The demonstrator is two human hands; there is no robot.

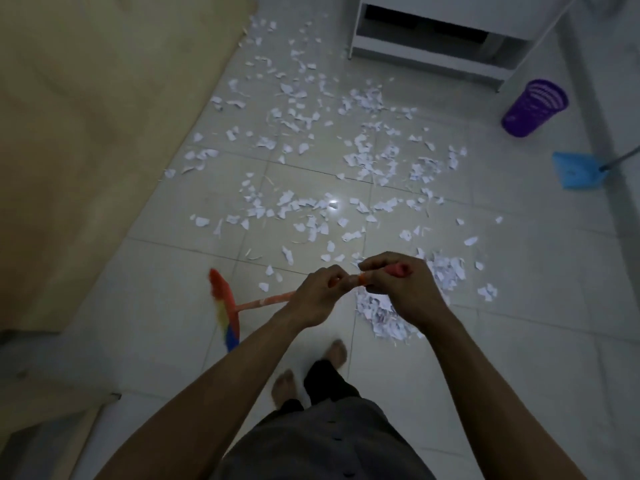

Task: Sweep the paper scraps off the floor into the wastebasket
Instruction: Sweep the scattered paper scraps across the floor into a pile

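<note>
Both my hands — left hand (317, 292), right hand (398, 289) — grip the broom (228, 306) handle, herding paper scraps (346, 147) into one pile.

No text, label, brand, number or sign is legible anywhere.

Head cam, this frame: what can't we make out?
All head view.
Broom head: motion-blurred; floor contact unclear.
Broom handle: upper part hidden by left hand and right hand gripping it.
Scrap pile: partly behind right hand.
Dustpan: handle cut by right edge.
Wastebasket: contents too dim to tell.
</note>
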